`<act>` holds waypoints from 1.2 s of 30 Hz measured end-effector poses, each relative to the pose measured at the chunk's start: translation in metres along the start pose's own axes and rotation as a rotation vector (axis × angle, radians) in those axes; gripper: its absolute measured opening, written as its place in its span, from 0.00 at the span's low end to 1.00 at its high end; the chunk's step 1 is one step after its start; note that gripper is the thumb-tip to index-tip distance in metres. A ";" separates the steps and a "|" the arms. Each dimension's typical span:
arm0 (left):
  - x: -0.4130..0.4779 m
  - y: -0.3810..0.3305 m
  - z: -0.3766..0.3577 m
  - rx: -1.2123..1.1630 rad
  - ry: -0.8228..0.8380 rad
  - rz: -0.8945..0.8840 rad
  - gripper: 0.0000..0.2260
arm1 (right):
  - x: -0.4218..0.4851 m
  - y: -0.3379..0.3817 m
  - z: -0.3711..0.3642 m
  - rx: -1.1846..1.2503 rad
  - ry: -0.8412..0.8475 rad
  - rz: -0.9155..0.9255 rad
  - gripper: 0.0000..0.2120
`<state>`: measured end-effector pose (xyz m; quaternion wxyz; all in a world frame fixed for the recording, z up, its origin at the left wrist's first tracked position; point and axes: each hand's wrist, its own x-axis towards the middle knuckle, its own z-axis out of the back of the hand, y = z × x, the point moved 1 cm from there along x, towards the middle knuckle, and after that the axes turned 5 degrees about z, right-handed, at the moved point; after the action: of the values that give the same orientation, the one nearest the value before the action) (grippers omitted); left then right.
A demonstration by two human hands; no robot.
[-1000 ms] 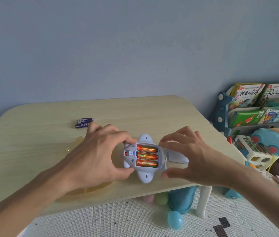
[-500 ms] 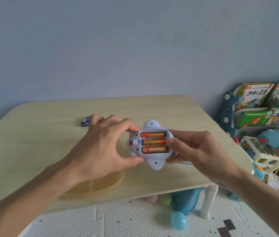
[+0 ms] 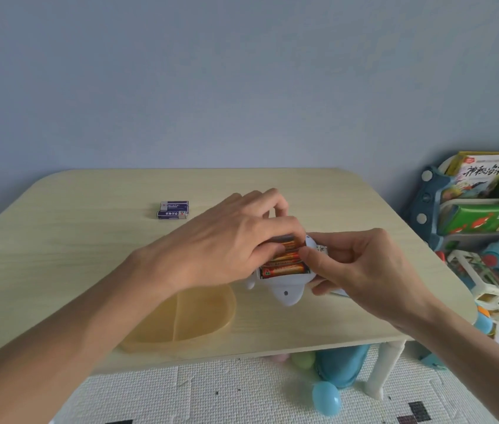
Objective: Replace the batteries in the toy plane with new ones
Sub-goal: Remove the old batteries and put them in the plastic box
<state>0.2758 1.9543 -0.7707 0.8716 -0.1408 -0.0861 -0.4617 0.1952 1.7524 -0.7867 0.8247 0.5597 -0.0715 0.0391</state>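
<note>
The white toy plane [image 3: 288, 290] lies belly-up, held just above the table's front middle, its battery bay uncovered. Three orange batteries [image 3: 285, 269] sit side by side in the bay. My right hand [image 3: 361, 270] grips the plane from the right, thumb at the bay's edge. My left hand [image 3: 227, 243] reaches over from the left with its fingertips on the upper batteries; the top one is partly hidden. Purple batteries [image 3: 173, 209] lie together on the table at the back left.
A shallow yellow divided dish [image 3: 199, 316] sits on the wooden table [image 3: 89, 255] under my left forearm. A rack of children's books and toys [image 3: 487, 209] stands to the right. Plastic balls [image 3: 326, 397] lie on the floor mat below the table's front edge.
My right hand took hold of the plane and lifted it off the table. My left hand moved from the plane's left side onto the batteries in the bay.
</note>
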 end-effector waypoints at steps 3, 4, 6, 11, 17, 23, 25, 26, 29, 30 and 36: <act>0.003 -0.001 0.002 0.008 0.039 -0.023 0.07 | -0.001 -0.002 0.000 -0.053 0.002 0.022 0.08; 0.004 -0.002 0.003 0.006 0.055 -0.021 0.08 | -0.001 -0.003 0.000 -0.065 0.001 0.027 0.09; 0.005 -0.004 0.007 -0.002 0.089 -0.005 0.09 | -0.002 -0.004 0.000 -0.081 -0.006 0.026 0.09; 0.008 -0.007 0.007 -0.027 0.086 -0.016 0.09 | -0.002 -0.007 -0.001 -0.127 -0.040 0.060 0.07; 0.009 -0.002 0.002 -0.105 0.006 -0.057 0.05 | -0.001 -0.011 -0.001 -0.132 -0.030 0.033 0.07; 0.010 0.007 -0.003 -0.160 -0.181 0.010 0.07 | -0.001 -0.008 0.000 -0.110 -0.060 0.025 0.07; 0.009 0.007 -0.001 -0.254 -0.223 0.046 0.07 | -0.001 -0.007 0.002 -0.102 -0.071 0.021 0.08; 0.007 0.008 0.002 -0.328 -0.241 0.081 0.06 | -0.001 -0.006 0.003 -0.099 -0.080 0.017 0.09; -0.009 0.017 0.016 -0.536 -0.240 0.214 0.05 | -0.001 -0.005 0.006 -0.084 -0.093 0.008 0.09; -0.017 0.022 0.022 -0.584 -0.226 0.244 0.05 | -0.001 -0.005 0.006 -0.083 -0.095 0.005 0.08; -0.078 0.050 0.053 -0.504 -0.064 0.301 0.07 | -0.003 -0.009 0.000 0.011 -0.084 -0.043 0.08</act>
<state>0.2729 2.0588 -0.7507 0.8646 -0.3783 0.0258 -0.3296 0.1936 1.7490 -0.7951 0.8185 0.5667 -0.0939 -0.0018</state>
